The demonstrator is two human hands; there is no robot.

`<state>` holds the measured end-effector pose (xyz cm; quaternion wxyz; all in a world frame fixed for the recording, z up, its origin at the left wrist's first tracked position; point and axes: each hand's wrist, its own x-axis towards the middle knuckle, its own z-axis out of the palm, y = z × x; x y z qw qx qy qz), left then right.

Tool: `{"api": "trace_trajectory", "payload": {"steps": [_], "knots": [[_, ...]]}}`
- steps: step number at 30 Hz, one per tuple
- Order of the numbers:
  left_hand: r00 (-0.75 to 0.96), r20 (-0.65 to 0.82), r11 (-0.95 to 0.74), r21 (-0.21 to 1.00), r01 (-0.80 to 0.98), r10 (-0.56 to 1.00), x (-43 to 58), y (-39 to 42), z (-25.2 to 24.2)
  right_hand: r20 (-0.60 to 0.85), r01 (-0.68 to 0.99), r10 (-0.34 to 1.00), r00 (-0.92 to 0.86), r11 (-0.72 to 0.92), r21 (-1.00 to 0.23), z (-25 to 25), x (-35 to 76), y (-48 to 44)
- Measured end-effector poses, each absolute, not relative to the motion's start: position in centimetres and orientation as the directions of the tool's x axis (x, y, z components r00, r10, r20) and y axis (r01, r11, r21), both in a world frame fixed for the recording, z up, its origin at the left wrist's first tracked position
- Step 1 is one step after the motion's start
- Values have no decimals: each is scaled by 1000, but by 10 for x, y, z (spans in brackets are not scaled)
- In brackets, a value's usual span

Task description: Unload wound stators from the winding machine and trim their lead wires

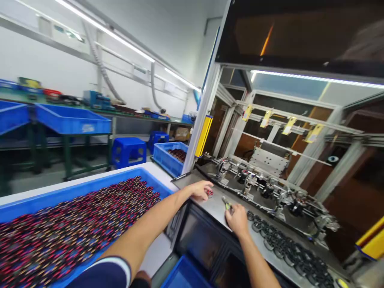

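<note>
My left hand (201,189) rests on the grey metal ledge (216,208) of a machine, its fingers curled round a small red and black part (209,193). My right hand (237,218) lies on the same ledge, closed on a small tool with a green-yellow handle (226,204). Just right of that hand a row of several black ring-shaped parts (279,244) runs along the ledge. Behind the ledge, the machine's fixtures (264,188) hold small coils.
A large blue tray (90,188) full of red and black small parts sits at my left. Another blue bin (168,156) with parts stands behind it, a blue bin (183,276) below. Blue stools (129,150) and benches with blue trays (72,118) line the far wall. Yellow light-curtain bar (204,136) flanks the machine opening.
</note>
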<state>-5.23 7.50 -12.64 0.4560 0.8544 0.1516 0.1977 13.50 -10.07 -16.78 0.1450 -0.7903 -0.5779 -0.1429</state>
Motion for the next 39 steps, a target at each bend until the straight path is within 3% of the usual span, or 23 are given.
{"api": "trace_trajectory", "payload": {"steps": [7,15,20,23,26,29,32,34,39], "knots": [[807,290,-453,891,-32,514,-52,50,-121,438,945,843,313,-230,-233,-164,128,-106],[598,434,-332,901,-279,674,-121,-72,-128,517,780,791,328,82,-620,-145,101,-130],[396,766,-657,640,-399,506,-159,-137,-133,449,483,874,186,317,-816,-136,34,-224],[388,826,-721,553,-418,408,-162,-152,-135,369,369,911,182,284,-885,-121,0,-266],[407,814,-646,578,-498,414,-157,-160,-137,218,182,954,207,182,-966,-111,-5,-281],[500,729,-427,681,-595,468,-153,-168,-139,144,-127,990,0,143,-982,-117,21,-292],[598,632,-288,767,-574,492,-152,-174,-143,186,-222,958,-220,136,-966,-137,43,-306],[589,633,-342,771,-538,502,-152,-175,-145,144,-187,975,-172,111,-976,-152,38,-312],[456,757,-675,640,-368,468,-146,-176,-144,40,-249,977,207,92,-964,-165,-23,-309]]}}
